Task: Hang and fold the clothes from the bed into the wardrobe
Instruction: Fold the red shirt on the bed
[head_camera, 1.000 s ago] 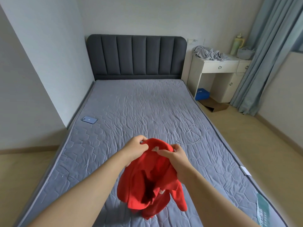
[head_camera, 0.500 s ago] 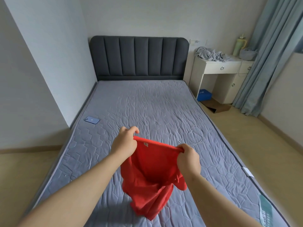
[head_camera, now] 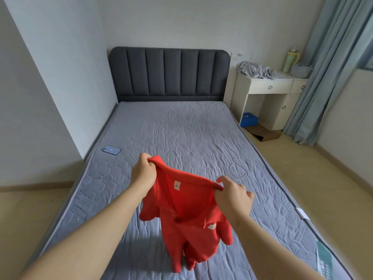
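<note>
A small red shirt (head_camera: 188,217) hangs in the air over the foot half of the bed (head_camera: 177,134), its collar stretched flat and a white tag showing inside. My left hand (head_camera: 144,171) pinches the collar's left end. At the collar's right end, my right hand (head_camera: 234,196) pinches the fabric between thumb and fingers. The shirt's hem dangles just above the grey quilted mattress. No wardrobe is in view.
A blue phone (head_camera: 111,150) lies near the bed's left edge and a looped white cable (head_camera: 239,168) near its right side. A white desk (head_camera: 268,91) with grey clothes (head_camera: 256,70) stands right of the headboard, a blue box (head_camera: 249,119) and cardboard beneath it. Curtains (head_camera: 331,63) hang beyond.
My hands have drawn apart along the collar and risen, so the bunched red shirt now hangs open and full length instead of crumpled between them.
</note>
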